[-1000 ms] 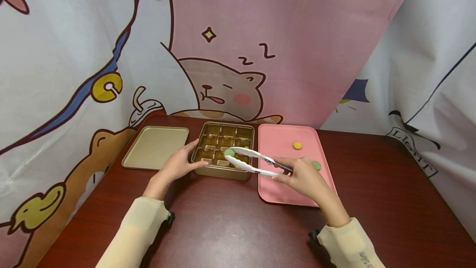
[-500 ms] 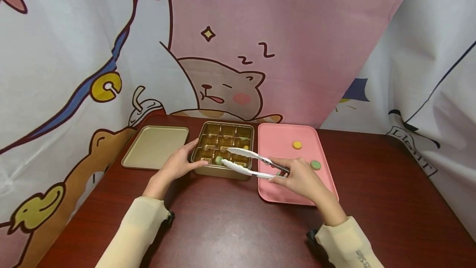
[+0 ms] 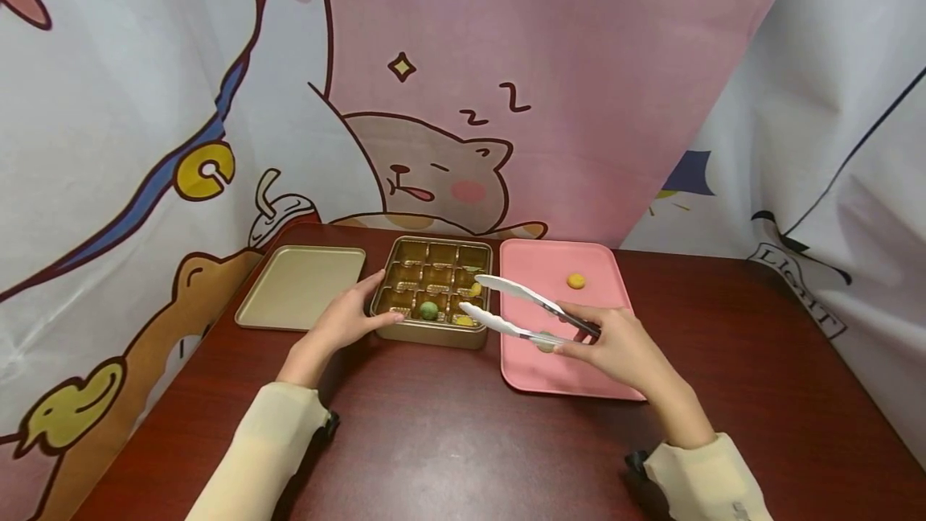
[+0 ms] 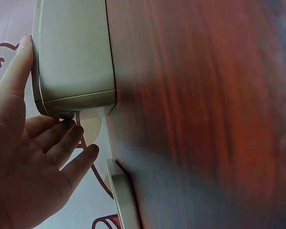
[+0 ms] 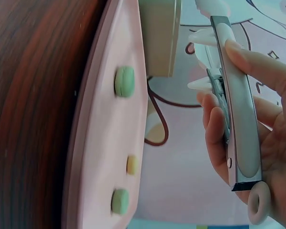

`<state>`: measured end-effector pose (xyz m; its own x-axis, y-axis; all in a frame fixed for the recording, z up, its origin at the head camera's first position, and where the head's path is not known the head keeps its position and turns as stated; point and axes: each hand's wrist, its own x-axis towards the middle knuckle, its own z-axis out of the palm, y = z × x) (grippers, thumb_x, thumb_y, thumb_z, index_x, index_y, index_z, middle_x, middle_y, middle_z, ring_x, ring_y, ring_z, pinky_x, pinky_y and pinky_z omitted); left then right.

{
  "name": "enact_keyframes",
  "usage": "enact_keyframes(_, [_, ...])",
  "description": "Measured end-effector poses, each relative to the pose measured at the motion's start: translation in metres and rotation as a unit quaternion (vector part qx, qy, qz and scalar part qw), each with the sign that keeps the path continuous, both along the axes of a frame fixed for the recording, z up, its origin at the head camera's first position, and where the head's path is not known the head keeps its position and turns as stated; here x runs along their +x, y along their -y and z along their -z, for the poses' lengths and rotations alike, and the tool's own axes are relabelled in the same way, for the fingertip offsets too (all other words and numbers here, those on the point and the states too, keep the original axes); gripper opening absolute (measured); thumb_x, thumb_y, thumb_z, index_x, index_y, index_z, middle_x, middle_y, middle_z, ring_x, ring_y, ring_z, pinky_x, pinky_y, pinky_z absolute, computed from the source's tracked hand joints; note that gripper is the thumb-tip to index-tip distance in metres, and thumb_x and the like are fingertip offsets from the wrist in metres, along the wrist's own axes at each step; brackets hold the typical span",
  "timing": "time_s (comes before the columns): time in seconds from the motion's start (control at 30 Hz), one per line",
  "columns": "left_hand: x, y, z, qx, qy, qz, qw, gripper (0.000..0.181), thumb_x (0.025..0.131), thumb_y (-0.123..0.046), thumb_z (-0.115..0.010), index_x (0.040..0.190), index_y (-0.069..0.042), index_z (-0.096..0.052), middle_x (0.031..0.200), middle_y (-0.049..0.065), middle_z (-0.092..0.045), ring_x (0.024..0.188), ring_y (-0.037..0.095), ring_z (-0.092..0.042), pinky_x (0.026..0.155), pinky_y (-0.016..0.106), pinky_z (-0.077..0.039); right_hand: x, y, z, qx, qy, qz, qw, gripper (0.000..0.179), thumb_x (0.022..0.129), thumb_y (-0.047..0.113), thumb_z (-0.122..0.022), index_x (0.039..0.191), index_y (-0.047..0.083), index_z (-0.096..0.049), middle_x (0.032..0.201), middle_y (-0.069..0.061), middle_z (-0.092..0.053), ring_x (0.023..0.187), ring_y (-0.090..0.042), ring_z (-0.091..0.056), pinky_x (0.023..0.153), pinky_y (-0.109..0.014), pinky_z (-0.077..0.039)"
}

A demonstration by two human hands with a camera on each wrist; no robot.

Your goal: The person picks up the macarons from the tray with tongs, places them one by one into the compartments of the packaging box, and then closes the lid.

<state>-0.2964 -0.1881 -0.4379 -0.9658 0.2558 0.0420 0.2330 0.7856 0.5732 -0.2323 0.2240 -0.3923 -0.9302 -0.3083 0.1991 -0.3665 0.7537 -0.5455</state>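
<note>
My left hand [image 3: 345, 320] rests at the near left corner of a gold square box [image 3: 434, 334]; the thumb touches its front rim, the fingers its left side. In the right hand [image 3: 622, 342] I hold white-tipped tongs [image 3: 515, 290], arms spread with nothing between the tips, beside the box's right side. A green macaron [image 3: 428, 310] sits in the box's front middle compartment. Yellow macarons [image 3: 465, 320] and a green one [image 3: 472, 268] show low in the right column. A yellow macaron [image 5: 132, 165] and two green macarons [image 5: 124, 81] lie on the pink tray [image 3: 524, 372].
A flat gold lid [image 3: 300, 288] lies left of the box on the dark red wooden table [image 3: 419, 432]. A printed cloth [image 3: 615, 87] hangs behind and at both sides. The pink tray stands close to the box's right side.
The tongs carried a green macaron down into the front middle compartment and let it go. They then spread and moved right, away from it. The left hand stays at the box.
</note>
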Motion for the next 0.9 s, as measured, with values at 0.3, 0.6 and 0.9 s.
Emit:
enact_keyframes(0.3, [0.001, 0.000, 0.000, 0.000, -0.008, 0.001, 1.0000, 0.095, 0.086, -0.047, -0.075, 0.157, -0.003, -0.030, 0.158, 0.022, -0.037, 0.143, 0.042, -0.040, 0.115, 0.057, -0.036, 0.013, -0.029, -0.006, 0.010, 0.012, 0.041, 0.9991, 0.059, 0.076, 0.025, -0.087, 0.129, 0.007, -0.068, 0.078, 0.002, -0.072, 0.065, -0.009, -0.053, 0.051, -0.021, -0.039])
enact_keyframes(0.6, [0.001, 0.000, 0.000, 0.000, -0.011, 0.002, 0.9999, 0.094, 0.086, -0.047, -0.076, 0.156, -0.004, -0.030, 0.158, 0.022, -0.038, 0.143, 0.042, -0.040, 0.115, 0.057, -0.036, 0.025, -0.051, -0.001, 0.021, 0.012, 0.063, 0.9977, 0.066, 0.075, 0.030, -0.088, 0.133, 0.009, -0.065, 0.073, 0.004, -0.070, 0.060, -0.004, -0.048, 0.048, -0.021, -0.037])
enact_keyframes(0.9, [0.001, 0.000, 0.000, -0.003, -0.014, 0.000, 0.9999, 0.094, 0.086, -0.047, -0.076, 0.156, -0.004, -0.031, 0.157, 0.021, -0.039, 0.142, 0.042, -0.041, 0.115, 0.056, -0.036, 0.033, -0.064, 0.009, 0.041, 0.022, 0.083, 0.9955, 0.067, 0.075, 0.035, -0.087, 0.131, 0.003, -0.066, 0.069, 0.005, -0.065, 0.058, -0.002, -0.043, 0.049, -0.021, -0.035])
